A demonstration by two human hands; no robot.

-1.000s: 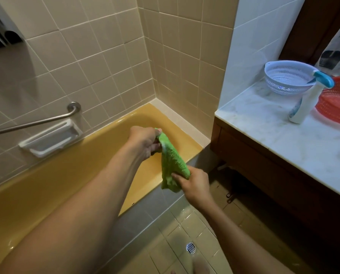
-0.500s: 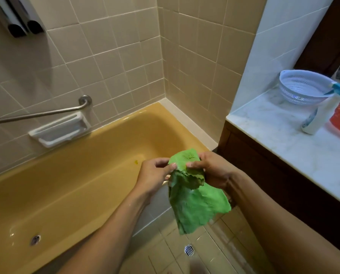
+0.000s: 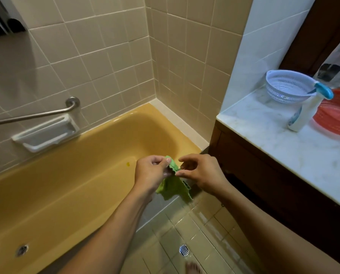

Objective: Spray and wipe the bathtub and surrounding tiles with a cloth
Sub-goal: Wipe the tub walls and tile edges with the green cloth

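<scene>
While hands pinch cloth, label blurs.

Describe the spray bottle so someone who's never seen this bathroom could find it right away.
Right of the yellow bathtub is a marble counter. The spray bottle stands there beside a white colander and a red basket: tall, white, with a blue trigger head.

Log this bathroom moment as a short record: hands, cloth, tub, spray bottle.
left hand: pinches the top edge of the green cloth
right hand: pinches the same edge, close beside the left
green cloth: hangs crumpled below both hands
bathtub: yellow; its near rim lies under the hands
spray bottle: stands on the marble counter, in no hand, beside the white colander
</scene>
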